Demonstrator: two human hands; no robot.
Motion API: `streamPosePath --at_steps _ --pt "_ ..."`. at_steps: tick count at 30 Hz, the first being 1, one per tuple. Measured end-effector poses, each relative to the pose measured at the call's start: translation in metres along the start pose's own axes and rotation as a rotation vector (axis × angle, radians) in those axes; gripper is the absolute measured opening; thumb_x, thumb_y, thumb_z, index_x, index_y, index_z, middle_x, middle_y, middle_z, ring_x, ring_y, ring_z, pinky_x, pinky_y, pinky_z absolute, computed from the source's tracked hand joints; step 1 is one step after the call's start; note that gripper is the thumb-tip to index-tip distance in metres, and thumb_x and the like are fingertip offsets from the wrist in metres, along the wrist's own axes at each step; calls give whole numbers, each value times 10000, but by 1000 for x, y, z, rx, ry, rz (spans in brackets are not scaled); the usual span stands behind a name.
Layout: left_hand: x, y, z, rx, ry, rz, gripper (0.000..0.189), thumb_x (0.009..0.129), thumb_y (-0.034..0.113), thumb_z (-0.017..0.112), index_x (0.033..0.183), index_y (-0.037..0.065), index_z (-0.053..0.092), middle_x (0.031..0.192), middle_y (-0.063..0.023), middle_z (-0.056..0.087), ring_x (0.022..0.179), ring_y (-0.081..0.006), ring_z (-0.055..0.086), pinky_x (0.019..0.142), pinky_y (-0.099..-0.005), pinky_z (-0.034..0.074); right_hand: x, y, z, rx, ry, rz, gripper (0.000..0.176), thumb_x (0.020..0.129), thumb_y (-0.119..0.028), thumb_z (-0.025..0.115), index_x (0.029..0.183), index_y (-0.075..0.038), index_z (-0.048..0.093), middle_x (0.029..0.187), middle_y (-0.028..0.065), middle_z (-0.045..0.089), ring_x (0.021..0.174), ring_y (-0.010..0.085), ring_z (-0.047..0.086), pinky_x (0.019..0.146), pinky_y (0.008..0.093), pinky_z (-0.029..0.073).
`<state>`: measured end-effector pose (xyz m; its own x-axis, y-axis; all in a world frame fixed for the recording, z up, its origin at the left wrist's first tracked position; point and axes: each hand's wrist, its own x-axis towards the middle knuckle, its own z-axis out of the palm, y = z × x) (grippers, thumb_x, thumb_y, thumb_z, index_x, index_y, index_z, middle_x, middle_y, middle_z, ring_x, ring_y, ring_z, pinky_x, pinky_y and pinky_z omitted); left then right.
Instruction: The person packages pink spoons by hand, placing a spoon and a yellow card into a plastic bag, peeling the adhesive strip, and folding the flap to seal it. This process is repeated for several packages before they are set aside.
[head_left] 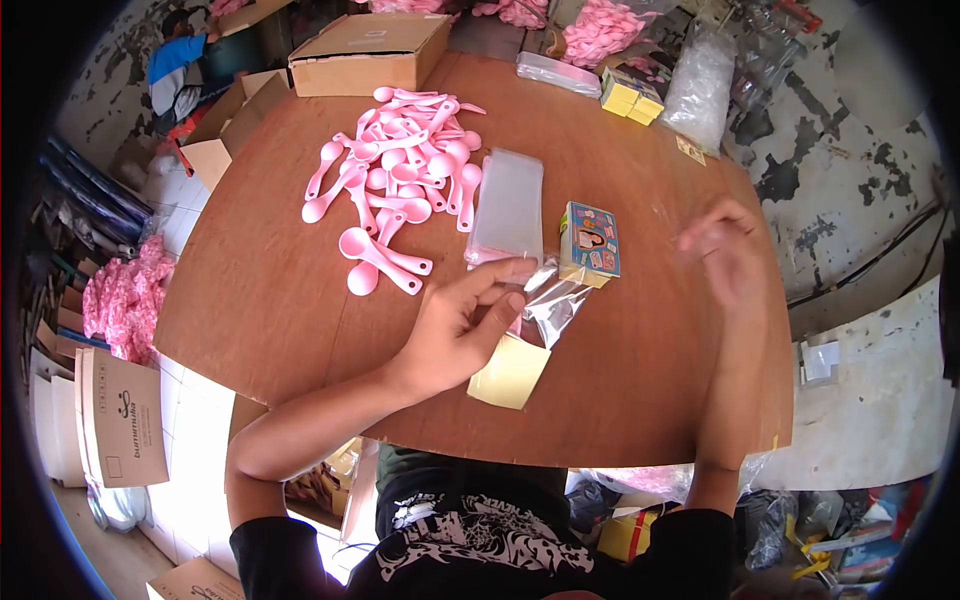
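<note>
My left hand (465, 325) is closed in a pinch on a clear plastic bag (556, 305), whose shiny film spreads to the right of the fingers. A bit of pink shows beside the thumb, mostly hidden. Just below lies a pale yellow card (510, 371) near the table's front edge. My right hand (725, 250) is raised over the right side, fingers bent and smeared by motion. Between the hands sits a stack of printed blue cards (591, 240). Behind the left hand is a pile of flat clear bags (508, 205). Pink spoons (400, 165) lie heaped to the left.
The brown wooden table (260, 300) has a cardboard box (370, 55) at its back left. Yellow card stacks (631, 97) and a large clear plastic sack (700, 95) stand at the back right. A person in blue (180, 65) is at far left.
</note>
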<state>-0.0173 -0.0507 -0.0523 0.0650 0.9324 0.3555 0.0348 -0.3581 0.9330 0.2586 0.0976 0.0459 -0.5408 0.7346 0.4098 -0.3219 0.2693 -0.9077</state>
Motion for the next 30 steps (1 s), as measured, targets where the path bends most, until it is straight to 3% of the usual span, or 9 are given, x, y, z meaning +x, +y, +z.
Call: streamPosePath --at_steps 2,4,5,7,10,12,14,16,30 --pt "4 1 2 -147 83 -15 305 974 51 535 1260 -58 539 882 -108 730 703 -45 594 612 -227 468 10 4 -54 214 -77 -9 103 806 32 619 901 18 656 816 76 670 665 137 624 601 256 492" --pt "5 2 2 -212 57 -52 314 977 39 522 1273 -64 508 895 -110 728 744 -52 605 659 -224 479 9 29 -99 -685 262 566 230 810 25 602 1032 10 662 854 97 686 651 137 628 577 267 492" --pt "7 0 0 -198 42 -75 330 989 62 522 1302 -40 492 930 -90 715 766 -43 595 663 -208 468 4 40 -114 -690 264 562 230 810 25 602 1032 10 662 854 97 686 651 137 628 577 267 492" --pt "9 -1 -3 -165 33 -116 347 1000 92 531 1327 -11 475 963 -75 705 824 -40 606 689 -198 475 -1 55 -117 -1516 508 108 290 845 -17 612 1131 -23 659 888 74 695 621 100 602 552 245 469" --pt "12 -6 -3 -257 49 -158 351 994 106 553 1318 -10 480 948 -68 705 838 -45 614 698 -202 483 1 39 -44 -1145 541 72 278 883 -47 610 1155 -56 667 884 23 690 612 58 573 549 226 451" --pt "14 -7 -5 -245 31 -164 359 989 113 567 1315 -10 481 959 -74 705 856 -53 616 718 -207 486 -7 41 -2 -893 201 95 259 894 -83 646 1149 -43 662 876 5 688 636 41 569 571 208 461" --pt "14 -11 -3 -229 72 -142 342 976 73 567 1291 -35 491 977 -106 704 848 -73 632 700 -221 499 -18 41 44 -544 -63 366 288 888 -116 690 1158 -26 646 849 4 679 656 31 569 579 195 453" --pt "14 -10 -3 -241 81 -149 347 973 73 572 1293 -35 489 990 -110 700 865 -78 631 716 -225 501 -33 62 73 -430 -191 344 288 881 -145 721 1121 -4 643 836 3 671 664 29 570 583 195 449" --pt "18 -14 -8 -332 -7 -264 318 953 39 580 1262 -31 554 1089 -113 684 935 -129 664 828 -265 559 -41 79 101 -163 54 427 135 915 -61 650 1010 36 645 936 68 689 854 92 654 731 237 521"
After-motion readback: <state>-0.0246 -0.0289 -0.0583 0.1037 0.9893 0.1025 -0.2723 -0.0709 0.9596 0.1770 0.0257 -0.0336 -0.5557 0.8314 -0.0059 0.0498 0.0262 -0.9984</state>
